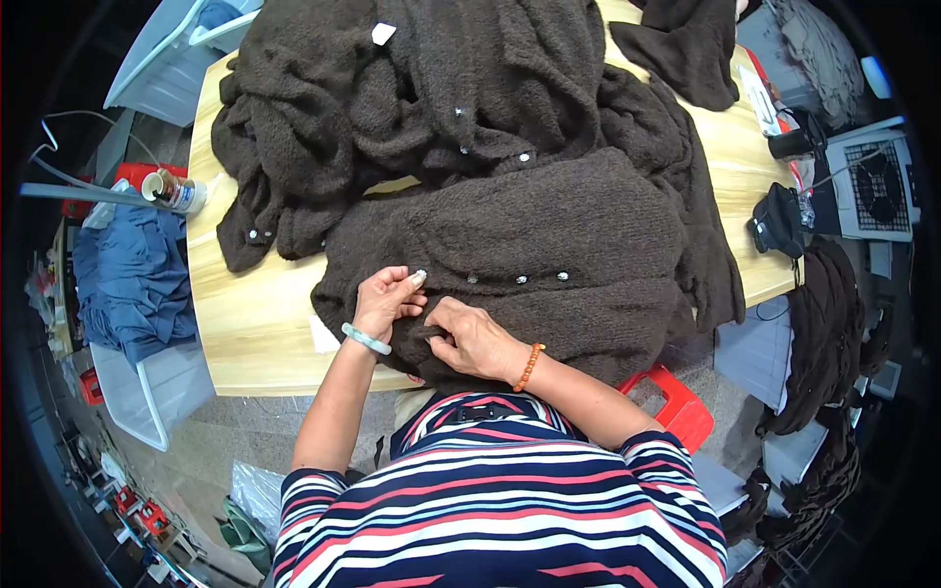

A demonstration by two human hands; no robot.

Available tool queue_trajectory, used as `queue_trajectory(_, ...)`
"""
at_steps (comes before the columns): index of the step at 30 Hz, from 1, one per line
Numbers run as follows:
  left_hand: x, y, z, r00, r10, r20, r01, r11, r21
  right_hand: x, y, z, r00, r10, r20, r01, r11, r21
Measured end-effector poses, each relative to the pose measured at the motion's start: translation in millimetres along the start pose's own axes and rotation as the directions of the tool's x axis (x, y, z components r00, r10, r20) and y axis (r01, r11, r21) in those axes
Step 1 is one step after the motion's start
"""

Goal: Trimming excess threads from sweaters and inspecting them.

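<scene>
A dark brown knitted cardigan lies across the near side of the table, its front edge running left to right. Along that edge sit several small shiny buttons. My left hand, with a pale green bangle at the wrist, is closed in a pinch, thumb and forefinger on a shiny button. Close beside it, my right hand, wearing an orange bead bracelet, has its fingers curled into the cardigan's knit. Its fingertips are partly hidden.
More brown knitted garments are heaped on the far side of the wooden table. A jar stands at the left edge. Blue cloth fills a bin at left. A red stool is below right.
</scene>
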State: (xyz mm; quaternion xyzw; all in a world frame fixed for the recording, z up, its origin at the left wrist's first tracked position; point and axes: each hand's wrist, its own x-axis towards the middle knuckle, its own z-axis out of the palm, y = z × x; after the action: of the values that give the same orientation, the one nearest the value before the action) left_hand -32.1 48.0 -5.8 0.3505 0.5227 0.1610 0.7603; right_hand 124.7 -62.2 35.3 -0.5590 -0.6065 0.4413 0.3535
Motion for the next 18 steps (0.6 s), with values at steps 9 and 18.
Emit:
queue_trajectory(9, -6.3, -1.0, -4.9, 0.991, 0.084, 0.102, -0.081, 0.996, -0.036, 2.9, 12.6, 16.5, 0.971, -0.088, -0.224, 0.082, 0.996, -0.038)
queue_trajectory(18, -2.8, -8.1, 1.5, 0.981, 0.081, 0.175, -0.073, 0.996, -0.053, 4.1, 14.0, 7.1, 0.953, -0.069, -0.294, 0.047, 0.996, -0.081)
